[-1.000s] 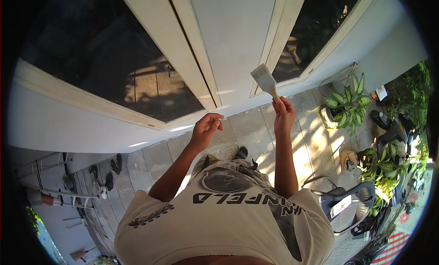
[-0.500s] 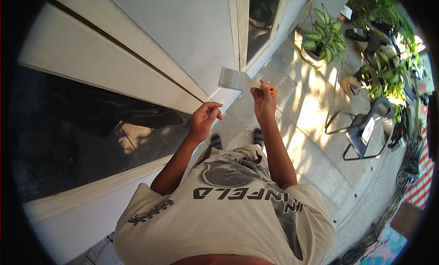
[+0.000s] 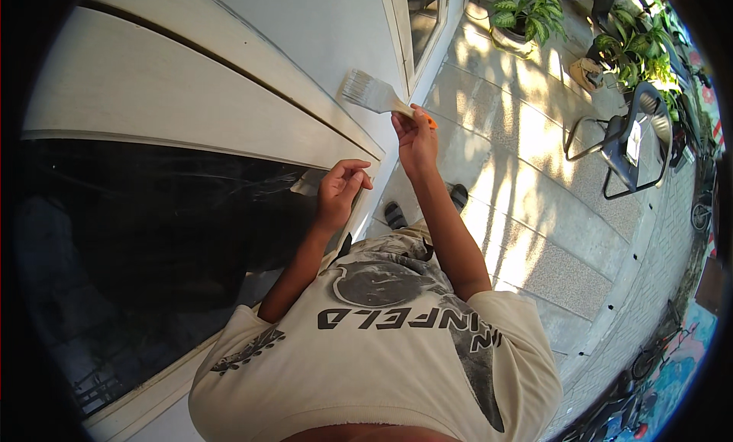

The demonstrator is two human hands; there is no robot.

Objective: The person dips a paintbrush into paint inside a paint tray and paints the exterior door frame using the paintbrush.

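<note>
My right hand is closed round the handle of a wide paintbrush. The brush has pale, paint-smeared bristles pointing up and left, and an orange tip on its handle. Its bristle end overlaps the white wall panel beside the window frame; whether they touch I cannot tell. Held loosely curled, my left hand has its thumb apart from the fingers and nothing in it. It is in front of the corner of the dark window, near the cream frame.
Paving tiles with sun patches run along the wall on the right. A potted leafy plant stands by the wall at the far end. Further right are a dark folding chair, a tan bag-like object and parked motorbikes.
The view has shifted nearer the wall and window. My right hand has carried the brush up and left, from over the floor to the white panel. My left hand remains loosely curled.
</note>
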